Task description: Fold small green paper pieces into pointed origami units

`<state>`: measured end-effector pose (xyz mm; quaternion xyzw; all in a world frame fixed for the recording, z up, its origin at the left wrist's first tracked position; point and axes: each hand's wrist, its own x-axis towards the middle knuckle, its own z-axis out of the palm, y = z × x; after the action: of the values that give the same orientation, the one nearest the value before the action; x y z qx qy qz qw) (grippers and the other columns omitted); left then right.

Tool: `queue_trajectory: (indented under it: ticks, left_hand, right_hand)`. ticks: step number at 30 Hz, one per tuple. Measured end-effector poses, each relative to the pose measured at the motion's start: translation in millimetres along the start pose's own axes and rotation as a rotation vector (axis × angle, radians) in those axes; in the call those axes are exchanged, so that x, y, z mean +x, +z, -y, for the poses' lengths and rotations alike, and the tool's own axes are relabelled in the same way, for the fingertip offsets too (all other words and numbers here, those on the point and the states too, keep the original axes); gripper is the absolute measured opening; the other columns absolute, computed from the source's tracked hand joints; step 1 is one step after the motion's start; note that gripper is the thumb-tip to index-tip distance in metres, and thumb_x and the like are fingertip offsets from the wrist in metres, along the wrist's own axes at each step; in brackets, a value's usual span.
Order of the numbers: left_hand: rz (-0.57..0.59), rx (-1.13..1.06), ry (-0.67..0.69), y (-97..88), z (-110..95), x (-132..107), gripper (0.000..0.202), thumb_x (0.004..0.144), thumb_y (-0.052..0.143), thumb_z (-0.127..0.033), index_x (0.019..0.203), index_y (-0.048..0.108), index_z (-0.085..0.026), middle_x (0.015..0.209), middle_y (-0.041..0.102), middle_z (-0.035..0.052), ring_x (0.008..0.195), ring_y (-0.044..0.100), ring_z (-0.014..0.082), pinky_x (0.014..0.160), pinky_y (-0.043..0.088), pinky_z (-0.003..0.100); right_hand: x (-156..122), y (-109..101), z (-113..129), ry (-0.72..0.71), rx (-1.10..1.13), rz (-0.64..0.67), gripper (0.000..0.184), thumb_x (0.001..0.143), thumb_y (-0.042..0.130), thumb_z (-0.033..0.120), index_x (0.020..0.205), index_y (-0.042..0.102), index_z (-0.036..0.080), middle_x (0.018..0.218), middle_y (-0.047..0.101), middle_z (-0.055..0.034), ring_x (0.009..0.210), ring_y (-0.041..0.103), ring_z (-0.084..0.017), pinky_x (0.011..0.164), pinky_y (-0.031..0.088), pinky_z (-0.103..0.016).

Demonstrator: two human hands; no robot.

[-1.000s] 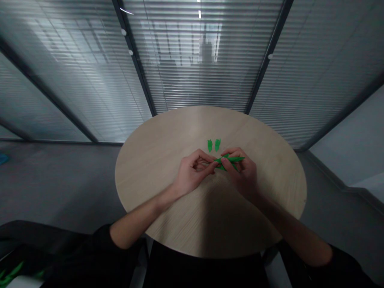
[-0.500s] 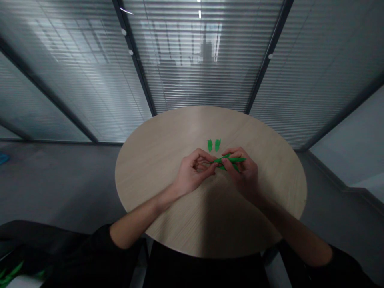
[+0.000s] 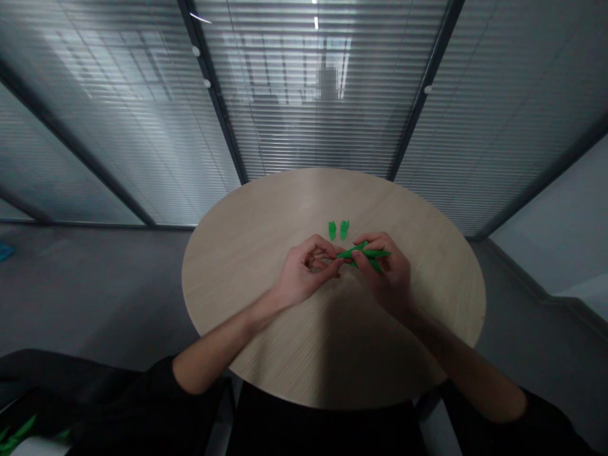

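Over the middle of the round table, my right hand [image 3: 387, 272] pinches a green piece with several pointed, leaf-like blades [image 3: 377, 253] between thumb and fingers. The tip at its left end sits between the thumb and forefinger of my left hand [image 3: 306, 269], which are closed on it. My other left fingers curl loosely behind. Just beyond my hands, two small green leaf-shaped pieces [image 3: 332, 230] lie side by side on the table. Whether the held green thing is one part or several joined ones, I cannot tell.
The round wooden table [image 3: 247, 253] stands close to a glass wall with blinds [image 3: 304, 133]. More green leafy pieces [image 3: 19, 432] show at the lower left, by a white object [image 3: 40, 446]. A blue item [image 3: 4, 251] lies on the floor at far left.
My right hand has shifted very slightly to the right with the green piece. My left hand keeps its pinch, and the two small pieces on the table have not moved.
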<state>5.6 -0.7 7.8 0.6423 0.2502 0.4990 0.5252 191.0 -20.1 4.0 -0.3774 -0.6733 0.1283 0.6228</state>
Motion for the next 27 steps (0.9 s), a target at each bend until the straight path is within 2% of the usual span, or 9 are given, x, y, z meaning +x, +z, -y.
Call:
queue_trajectory:
  ticks: [3, 6, 10, 17, 22, 27]
  left_hand:
    - [0.023, -0.007, -0.010, -1.0, -0.4, 2.6, 0.022, 0.087, 0.078, -0.029, 0.089, 0.061, -0.016, 0.096, 0.078, 0.0088, 0.075, 0.075, 0.0149, 0.065, 0.065, 0.024]
    - [0.010, 0.033, -0.021, -2.5, -1.1, 4.0, 0.020, 0.087, 0.077, -0.030, 0.090, 0.064, -0.016, 0.089, 0.078, 0.0071, 0.071, 0.075, 0.0143, 0.061, 0.063, 0.021]
    - [-0.017, 0.097, -0.036, -4.8, -2.8, 4.2, 0.023, 0.085, 0.080, -0.033, 0.088, 0.065, -0.016, 0.089, 0.078, 0.0072, 0.065, 0.074, 0.0131, 0.056, 0.059, 0.019]
    - [-0.019, 0.050, -0.031, -5.3, -1.5, 4.3, 0.024, 0.084, 0.081, -0.031, 0.083, 0.062, -0.016, 0.096, 0.078, 0.0089, 0.069, 0.074, 0.0124, 0.060, 0.061, 0.019]
    - [-0.027, 0.019, -0.040, -4.0, -2.1, 4.3, 0.031, 0.080, 0.085, -0.032, 0.089, 0.060, -0.017, 0.096, 0.077, 0.0079, 0.070, 0.074, 0.0132, 0.062, 0.063, 0.020]
    - [-0.025, 0.078, -0.040, -4.9, 0.1, 3.5, 0.026, 0.085, 0.081, -0.034, 0.091, 0.064, -0.015, 0.091, 0.079, 0.0088, 0.069, 0.075, 0.0140, 0.060, 0.061, 0.020]
  right_hand:
    - [2.4, -2.9, 0.2, -0.049, -0.041, 0.003, 0.010, 0.093, 0.068, 0.021, 0.085, 0.063, 0.024, 0.099, 0.069, -0.0035, 0.092, 0.067, -0.020, 0.085, 0.054, -0.039]
    - [4.0, -4.5, 0.9, -0.083, -0.083, 0.003, 0.009, 0.093, 0.068, 0.020, 0.087, 0.063, 0.025, 0.100, 0.070, -0.0038, 0.092, 0.067, -0.020, 0.084, 0.055, -0.040]
    - [4.4, -4.7, 1.9, -0.118, -0.099, 0.004, 0.010, 0.093, 0.067, 0.019, 0.087, 0.064, 0.025, 0.099, 0.070, -0.0037, 0.094, 0.068, -0.021, 0.086, 0.055, -0.041]
    - [4.7, -4.7, 2.6, -0.162, -0.112, 0.007, 0.011, 0.093, 0.068, 0.017, 0.089, 0.064, 0.026, 0.099, 0.070, -0.0035, 0.094, 0.068, -0.021, 0.086, 0.056, -0.040]
    - [4.1, -4.6, 3.5, -0.163, -0.119, 0.007, 0.011, 0.094, 0.068, 0.017, 0.089, 0.064, 0.026, 0.100, 0.071, -0.0039, 0.095, 0.069, -0.021, 0.086, 0.056, -0.041]
    - [4.3, -5.4, 3.7, -0.180, -0.125, 0.008, 0.011, 0.093, 0.068, 0.016, 0.090, 0.064, 0.025, 0.100, 0.072, -0.0042, 0.095, 0.069, -0.021, 0.085, 0.057, -0.040]
